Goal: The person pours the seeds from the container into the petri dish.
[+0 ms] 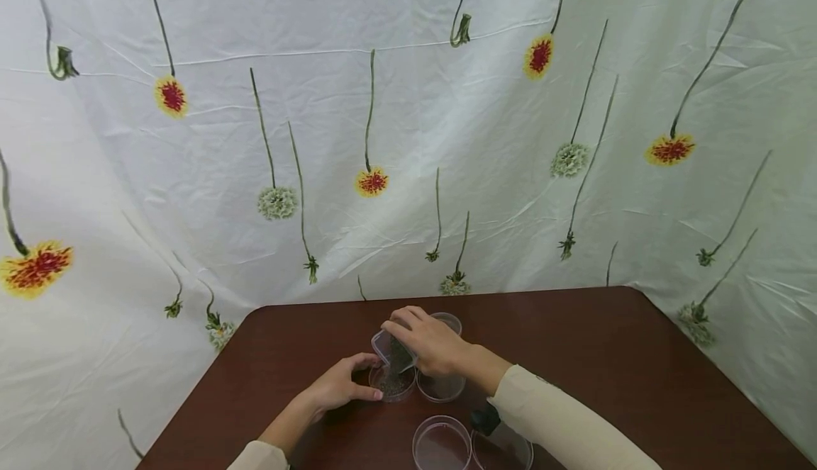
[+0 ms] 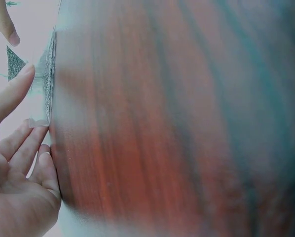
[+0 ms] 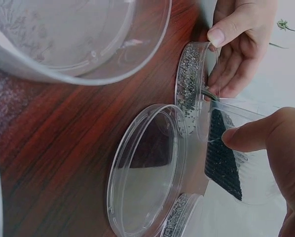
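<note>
Two clear dishes lie nearest you, toward the desk's near side: a left dish [image 1: 442, 443] and a right dish [image 1: 502, 449], the second partly under your right sleeve [image 1: 562, 413]; no dark grains show in either. Past them, left of the middle of the desk [image 1: 574, 356], your left hand [image 1: 340, 385] curves thumb and fingers round the filling dish [image 1: 392, 397], gripping its sides, with a layer of grains [image 3: 187, 74] inside. Touching or just beside it on the right, the middle dish [image 1: 442, 392] shows none. Above the filling dish, your right hand [image 1: 426, 342] pinches a clear box [image 1: 381, 346] between thumb and fingers, tipped so that grains run down. Toward the desk's far edge stands the far dish [image 3: 194, 217], with grains in it. So you look partway through: the far dish seems done, the filling dish is under way, and three show no grains. The box has a good share left to pour. Beyond the far edge hangs a flowered cloth [image 1: 408, 130].
</note>
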Motion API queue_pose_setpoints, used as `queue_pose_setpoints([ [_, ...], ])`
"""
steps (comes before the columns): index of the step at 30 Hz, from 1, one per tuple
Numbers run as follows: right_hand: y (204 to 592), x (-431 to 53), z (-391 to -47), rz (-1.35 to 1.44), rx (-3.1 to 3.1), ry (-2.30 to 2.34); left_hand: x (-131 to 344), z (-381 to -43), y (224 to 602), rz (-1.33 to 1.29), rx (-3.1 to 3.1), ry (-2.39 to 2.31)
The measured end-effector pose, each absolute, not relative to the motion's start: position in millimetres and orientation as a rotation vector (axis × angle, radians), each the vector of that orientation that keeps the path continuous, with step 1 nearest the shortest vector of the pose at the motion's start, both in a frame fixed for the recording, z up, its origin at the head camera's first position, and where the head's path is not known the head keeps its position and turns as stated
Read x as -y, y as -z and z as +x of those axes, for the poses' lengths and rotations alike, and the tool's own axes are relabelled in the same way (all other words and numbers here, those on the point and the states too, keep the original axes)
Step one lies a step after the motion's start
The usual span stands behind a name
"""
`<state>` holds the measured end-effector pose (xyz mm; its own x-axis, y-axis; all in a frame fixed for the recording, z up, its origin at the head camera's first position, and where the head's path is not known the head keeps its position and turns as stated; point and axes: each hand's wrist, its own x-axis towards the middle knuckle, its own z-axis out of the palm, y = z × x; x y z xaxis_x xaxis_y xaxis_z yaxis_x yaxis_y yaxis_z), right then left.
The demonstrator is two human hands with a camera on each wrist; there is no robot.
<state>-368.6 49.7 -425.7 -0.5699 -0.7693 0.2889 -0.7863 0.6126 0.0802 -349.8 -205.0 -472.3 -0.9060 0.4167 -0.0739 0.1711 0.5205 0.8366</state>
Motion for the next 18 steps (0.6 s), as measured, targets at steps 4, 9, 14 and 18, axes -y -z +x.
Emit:
queue_pose_setpoints([
  [4,425.5,-48.1,-368.5,1.268,2.538,-0.095,206.8,-349.6,471.7,0.475,-2.504,-1.33],
  [9,426.2,-47.0,-369.3,1.259,2.53,-0.085,207.0,-350.2,471.4,0.488,-2.504,-1.327],
  [14,426.7,-46.8,-369.1,1.255,2.527,-0.066,206.6,-349.5,471.4,0.506,-2.487,-1.34],
  [18,427.0,-47.2,-368.4,1.248,2.538,-0.059,206.0,-349.2,471.5,0.508,-2.474,-1.346],
])
